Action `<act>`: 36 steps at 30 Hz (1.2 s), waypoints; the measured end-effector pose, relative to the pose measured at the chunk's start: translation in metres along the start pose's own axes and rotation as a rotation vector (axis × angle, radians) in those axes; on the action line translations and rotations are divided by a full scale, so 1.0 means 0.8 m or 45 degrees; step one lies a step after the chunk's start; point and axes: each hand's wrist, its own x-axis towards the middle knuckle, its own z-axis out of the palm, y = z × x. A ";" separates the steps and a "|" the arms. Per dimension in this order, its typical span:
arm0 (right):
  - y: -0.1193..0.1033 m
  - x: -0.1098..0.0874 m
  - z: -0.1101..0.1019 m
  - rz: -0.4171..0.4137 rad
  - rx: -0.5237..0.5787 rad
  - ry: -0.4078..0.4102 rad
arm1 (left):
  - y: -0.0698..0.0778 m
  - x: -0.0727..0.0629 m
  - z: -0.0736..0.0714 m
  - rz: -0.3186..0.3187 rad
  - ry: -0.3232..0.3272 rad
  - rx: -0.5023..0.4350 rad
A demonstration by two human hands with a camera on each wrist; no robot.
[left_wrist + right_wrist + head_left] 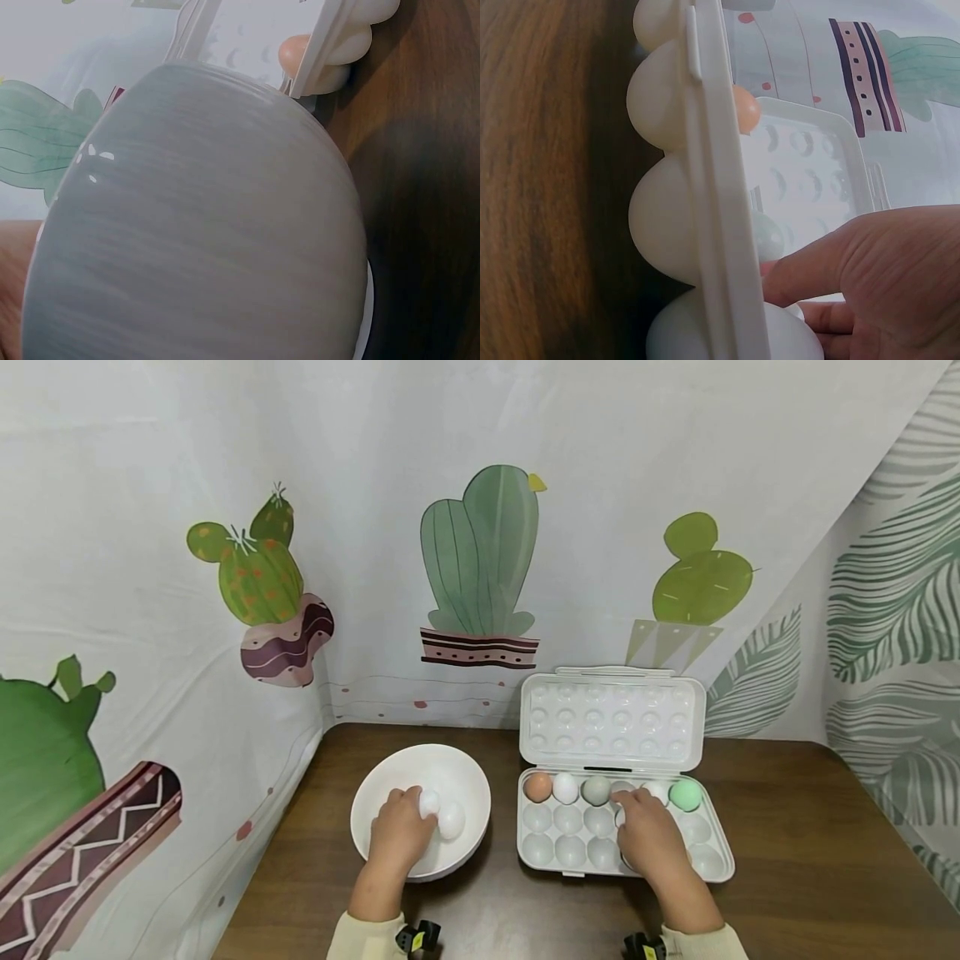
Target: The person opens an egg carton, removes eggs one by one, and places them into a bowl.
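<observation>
My left hand (401, 831) reaches into a white bowl (375, 768) and pinches a white egg (429, 803) between thumb and fingers. Beside it in the bowl lies another white egg (451, 820). The bowl's outer wall (202, 210) hides most of this hand in the left wrist view. Over an open white egg carton (525, 835), my right hand (652, 835) holds a white egg (791, 337) low among the cups, partly hidden by the fingers. Along the back row sit a brown egg (537, 787), a white egg (566, 788), a grey-green egg (596, 790) and a green egg (686, 795).
The carton's raised lid (611, 718) leans back near the cactus-print cloth (360, 568) behind the table. Brown tabletop (502, 893) lies between bowl and carton, and more of it extends to the right.
</observation>
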 end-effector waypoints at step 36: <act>0.002 -0.001 -0.001 -0.009 -0.006 0.028 | -0.004 0.004 0.002 0.008 -0.073 0.090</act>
